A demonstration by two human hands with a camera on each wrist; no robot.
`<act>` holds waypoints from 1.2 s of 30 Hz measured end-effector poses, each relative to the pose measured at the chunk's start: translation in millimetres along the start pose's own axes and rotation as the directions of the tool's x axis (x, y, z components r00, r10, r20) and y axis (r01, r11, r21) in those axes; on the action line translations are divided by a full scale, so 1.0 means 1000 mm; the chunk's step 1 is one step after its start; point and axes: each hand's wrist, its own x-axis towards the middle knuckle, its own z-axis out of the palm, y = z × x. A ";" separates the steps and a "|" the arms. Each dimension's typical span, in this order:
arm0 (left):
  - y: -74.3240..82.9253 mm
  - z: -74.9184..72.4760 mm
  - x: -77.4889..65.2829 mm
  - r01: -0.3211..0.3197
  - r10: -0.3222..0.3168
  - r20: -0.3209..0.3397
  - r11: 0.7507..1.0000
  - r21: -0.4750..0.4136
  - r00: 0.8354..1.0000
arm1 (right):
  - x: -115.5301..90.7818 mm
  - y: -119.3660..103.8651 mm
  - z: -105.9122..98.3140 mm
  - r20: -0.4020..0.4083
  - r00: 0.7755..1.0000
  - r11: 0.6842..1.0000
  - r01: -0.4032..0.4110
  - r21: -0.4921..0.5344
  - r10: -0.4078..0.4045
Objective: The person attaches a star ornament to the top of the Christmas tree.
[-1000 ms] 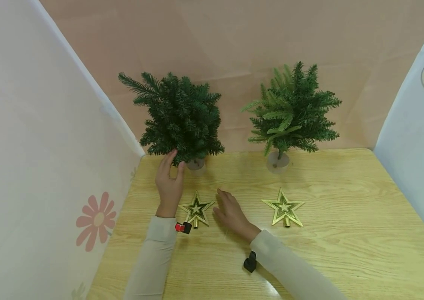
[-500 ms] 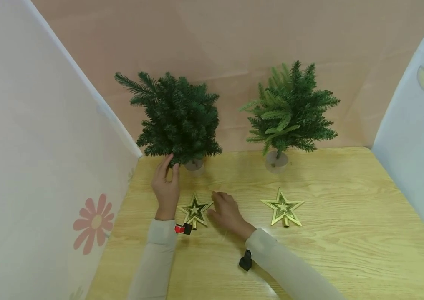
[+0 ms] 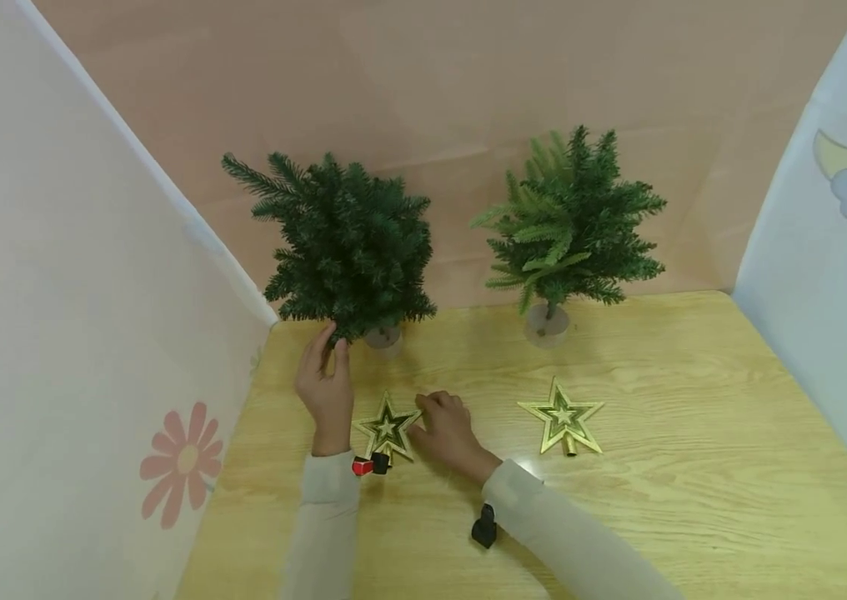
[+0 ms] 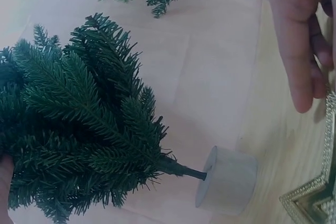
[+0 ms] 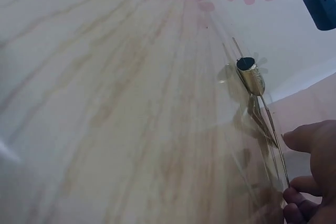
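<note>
The bushy dark green artificial Christmas tree [image 3: 352, 242] stands at the left back on a pale round base [image 4: 228, 179]. My left hand [image 3: 324, 396] holds the front tip of its foliage between thumb and fingers; the needles partly hide the fingertips. In the left wrist view only a sliver of that hand shows at the left edge. Below it on the table lies a gold star tree topper [image 3: 386, 427] with a short tube socket [image 5: 251, 74]. The right hand [image 3: 449, 429], fingers bent, takes the star's right point between thumb and fingertips.
A second, lighter green Christmas tree [image 3: 573, 225] stands at the back right on a round base [image 3: 547, 327]. In front of it lies another gold star [image 3: 562, 417]. Cloth walls enclose the wooden table [image 3: 694, 467] at the back and sides.
The right hand has moved left to the near star's right point, and its fingers have bent. The left hand stays at the left tree's tip. The whole head view has shifted slightly.
</note>
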 end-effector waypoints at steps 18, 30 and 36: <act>0.000 0.000 -0.010 -0.009 0.004 -0.094 0.999 -0.048 0.996 | -0.001 0.003 -0.005 0.057 0.998 0.999 -0.001 0.044 -0.002; 0.003 -0.006 -0.006 -0.006 0.005 -0.082 1.000 -0.012 0.997 | 0.002 -0.009 0.000 0.052 0.998 0.999 -0.033 0.010 0.033; 0.005 -0.005 -0.008 -0.019 0.018 -0.083 1.000 -0.020 0.996 | 0.001 -0.012 0.004 0.060 0.996 0.994 -0.057 -0.093 0.062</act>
